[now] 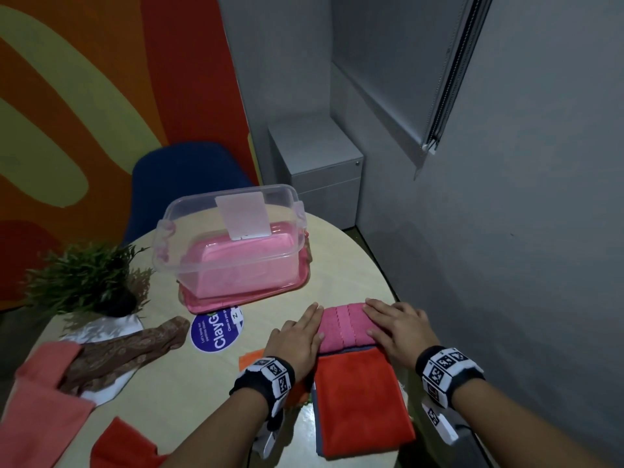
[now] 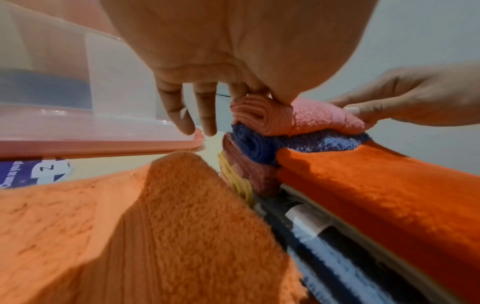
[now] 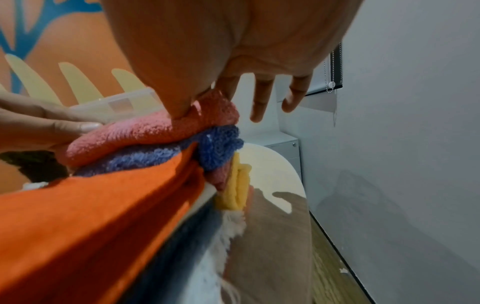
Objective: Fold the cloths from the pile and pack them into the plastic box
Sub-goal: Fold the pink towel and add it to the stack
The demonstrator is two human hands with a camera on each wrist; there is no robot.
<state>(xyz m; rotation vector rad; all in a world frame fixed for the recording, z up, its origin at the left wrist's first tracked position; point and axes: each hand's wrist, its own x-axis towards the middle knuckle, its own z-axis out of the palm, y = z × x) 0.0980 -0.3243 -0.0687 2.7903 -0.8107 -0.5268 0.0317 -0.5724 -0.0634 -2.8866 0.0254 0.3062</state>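
A folded pink cloth (image 1: 341, 327) lies on top of a stack with a blue cloth (image 2: 298, 144) and a red-orange cloth (image 1: 358, 396) under it, near the table's right edge. My left hand (image 1: 297, 339) lies flat against the pink cloth's left end, thumb pressing it. On the cloth's right end my right hand (image 1: 395, 327) presses down with straight fingers. The clear plastic box (image 1: 229, 241) stands behind on a pink lid, pink showing through its walls. Lower in the stack, a yellow cloth (image 3: 236, 185) peeks out.
On the round table (image 1: 337, 258), at the left, lie a brown patterned cloth (image 1: 128, 352), a salmon cloth (image 1: 44, 393) and a red cloth (image 1: 125, 447), beside a potted plant (image 1: 91, 282). A blue chair (image 1: 189, 184) and a grey cabinet (image 1: 320, 170) stand behind. The grey wall is close on the right.
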